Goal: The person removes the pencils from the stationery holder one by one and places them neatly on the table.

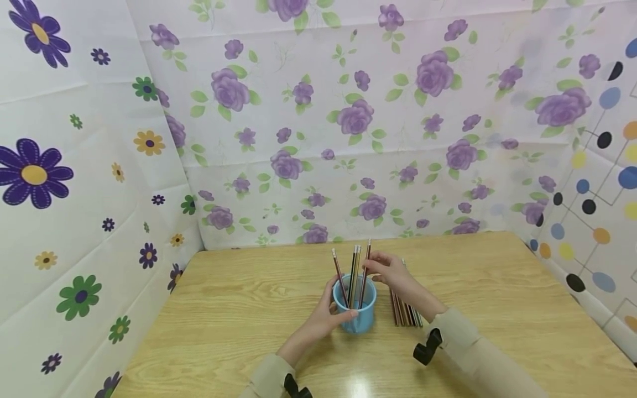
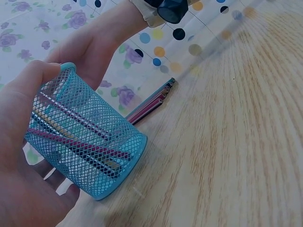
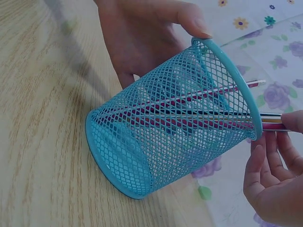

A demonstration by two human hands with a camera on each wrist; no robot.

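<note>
A blue mesh pencil cup stands on the wooden table, with several pencils leaning inside it. My left hand holds the cup from the left, its thumb over the rim, as the left wrist view also shows. With thumb and fingers my right hand pinches a dark red pencil whose lower part is inside the cup. In the right wrist view, the pencils show through the mesh, and the right hand is just outside the rim.
More pencils lie side by side on the table, right of the cup and partly under the right forearm. Flowered cloth hangs behind the table's far edge. Dotted cloth stands along the right side.
</note>
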